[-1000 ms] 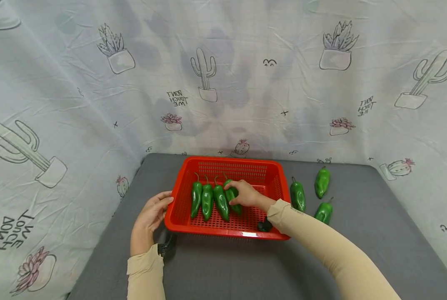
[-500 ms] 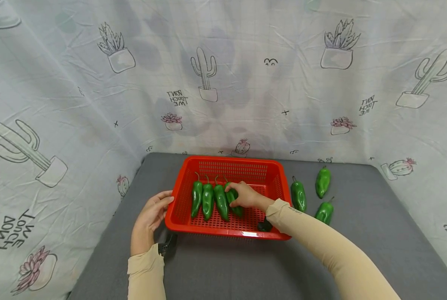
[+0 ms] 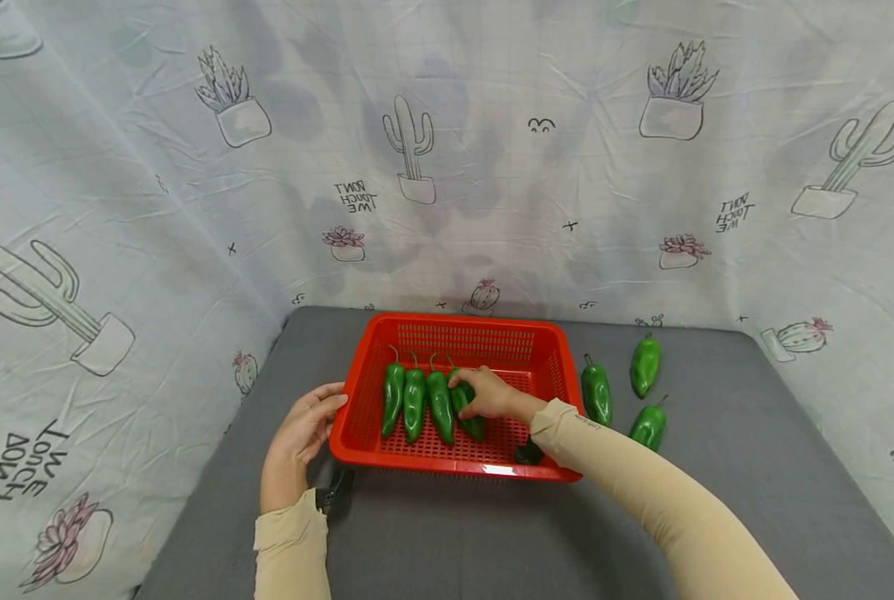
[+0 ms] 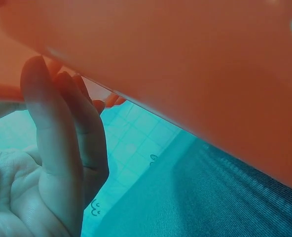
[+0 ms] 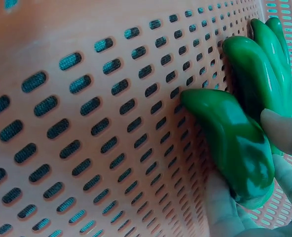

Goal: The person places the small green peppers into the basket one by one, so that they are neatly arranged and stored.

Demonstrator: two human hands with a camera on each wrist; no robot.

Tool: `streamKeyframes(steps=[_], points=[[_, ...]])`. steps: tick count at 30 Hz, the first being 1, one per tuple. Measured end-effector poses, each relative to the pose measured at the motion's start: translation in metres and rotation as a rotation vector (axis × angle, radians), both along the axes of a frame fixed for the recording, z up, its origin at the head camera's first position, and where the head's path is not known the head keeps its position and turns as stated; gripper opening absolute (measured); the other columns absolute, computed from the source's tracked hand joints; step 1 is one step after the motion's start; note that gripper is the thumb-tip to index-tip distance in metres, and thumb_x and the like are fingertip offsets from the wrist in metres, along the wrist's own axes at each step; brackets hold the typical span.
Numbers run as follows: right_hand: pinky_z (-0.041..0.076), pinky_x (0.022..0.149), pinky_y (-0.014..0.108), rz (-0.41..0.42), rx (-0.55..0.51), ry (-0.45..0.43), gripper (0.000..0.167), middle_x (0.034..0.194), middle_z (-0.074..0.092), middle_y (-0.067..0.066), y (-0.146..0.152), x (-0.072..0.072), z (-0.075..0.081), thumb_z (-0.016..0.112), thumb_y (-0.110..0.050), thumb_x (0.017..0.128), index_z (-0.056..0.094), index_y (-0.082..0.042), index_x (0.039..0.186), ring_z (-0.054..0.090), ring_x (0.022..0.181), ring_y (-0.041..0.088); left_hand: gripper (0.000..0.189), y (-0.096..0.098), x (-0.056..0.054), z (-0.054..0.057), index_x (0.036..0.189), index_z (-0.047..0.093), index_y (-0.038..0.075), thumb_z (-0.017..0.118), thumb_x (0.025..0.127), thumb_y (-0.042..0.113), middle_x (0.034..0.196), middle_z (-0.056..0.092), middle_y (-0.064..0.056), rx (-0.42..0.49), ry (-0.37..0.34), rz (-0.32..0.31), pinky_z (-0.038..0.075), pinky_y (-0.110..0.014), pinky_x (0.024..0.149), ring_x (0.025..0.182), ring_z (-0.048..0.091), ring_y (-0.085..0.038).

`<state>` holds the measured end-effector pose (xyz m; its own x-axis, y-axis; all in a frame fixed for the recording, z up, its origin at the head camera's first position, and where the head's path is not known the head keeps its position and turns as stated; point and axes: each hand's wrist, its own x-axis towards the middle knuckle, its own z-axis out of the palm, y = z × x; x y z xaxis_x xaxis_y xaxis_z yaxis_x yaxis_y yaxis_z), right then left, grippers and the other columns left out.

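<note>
A red perforated plastic basket (image 3: 454, 463) sits on the table, and my left hand (image 3: 304, 425) grips its left rim. In the left wrist view, fingers (image 4: 54, 123) curl up beneath that rim. Inside the basket, several green chili peppers lie side by side with stems pointing away, among them a leftmost pepper (image 3: 392, 400) and a third pepper (image 3: 441, 408). My right hand (image 3: 491, 393) reaches in and holds the rightmost pepper (image 5: 230, 143) between thumb and fingers. Its tip rests near the perforated floor, beside the third pepper. Its upper side is partly hidden by the hand in the head view.
To the right of the basket, three loose green peppers lie on the grey table (image 3: 447, 542): a near-side pepper (image 3: 596, 393), a far pepper (image 3: 645, 367) and a lower pepper (image 3: 649, 427). A cactus-printed curtain (image 3: 476, 233) surrounds the table.
The held pepper and my right hand have shifted very slightly. The third pepper's lower end has moved a little to the left. My left hand stays on the rim.
</note>
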<state>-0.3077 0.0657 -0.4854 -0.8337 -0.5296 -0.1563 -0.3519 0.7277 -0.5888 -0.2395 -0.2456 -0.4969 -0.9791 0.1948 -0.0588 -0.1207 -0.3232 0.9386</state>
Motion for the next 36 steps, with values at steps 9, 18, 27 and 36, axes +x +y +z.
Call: streamKeyframes(steps=[9, 18, 27, 36], points=[[0.043, 0.095, 0.045, 0.030, -0.001, -0.023, 0.057, 0.135, 0.051, 0.016, 0.002, 0.001, 0.002, 0.077, -0.009, 0.076, 0.054, -0.015, 0.127, 0.043, 0.119, 0.030, 0.022, 0.000, 0.002, 0.000, 0.107, 0.055, 0.006, 0.041, 0.096, -0.006, 0.090, 0.070, -0.002, 0.044, 0.037, -0.030, 0.057, -0.026, 0.064, 0.078, 0.069, -0.012], [0.044, 0.094, 0.048, 0.007, -0.011, -0.013, 0.069, 0.131, 0.050, 0.019, 0.002, 0.000, 0.003, 0.078, -0.011, 0.076, 0.047, -0.016, 0.137, 0.044, 0.120, 0.034, 0.021, 0.000, 0.001, 0.000, 0.108, 0.055, 0.005, 0.042, 0.096, -0.005, 0.091, 0.070, -0.002, 0.044, 0.033, -0.029, 0.057, -0.026, 0.066, 0.078, 0.068, -0.012], [0.047, 0.089, 0.046, -0.051, -0.012, -0.040, 0.071, 0.133, 0.043, 0.023, 0.002, -0.002, 0.004, 0.077, -0.015, 0.077, 0.043, -0.017, 0.140, 0.050, 0.113, 0.032, 0.019, 0.000, 0.000, 0.000, 0.108, 0.055, 0.005, 0.043, 0.096, -0.005, 0.091, 0.070, -0.002, 0.021, 0.024, -0.011, 0.057, -0.027, 0.068, 0.080, 0.069, -0.014], [0.045, 0.095, 0.048, -0.067, -0.030, -0.009, 0.066, 0.138, 0.044, 0.020, 0.008, -0.010, 0.014, 0.074, -0.018, 0.081, 0.044, -0.011, 0.140, 0.046, 0.123, 0.034, 0.019, -0.001, 0.000, 0.000, 0.109, 0.053, 0.004, 0.043, 0.097, -0.004, 0.091, 0.070, -0.002, 0.015, 0.025, -0.016, 0.057, -0.027, 0.066, 0.078, 0.068, -0.013]])
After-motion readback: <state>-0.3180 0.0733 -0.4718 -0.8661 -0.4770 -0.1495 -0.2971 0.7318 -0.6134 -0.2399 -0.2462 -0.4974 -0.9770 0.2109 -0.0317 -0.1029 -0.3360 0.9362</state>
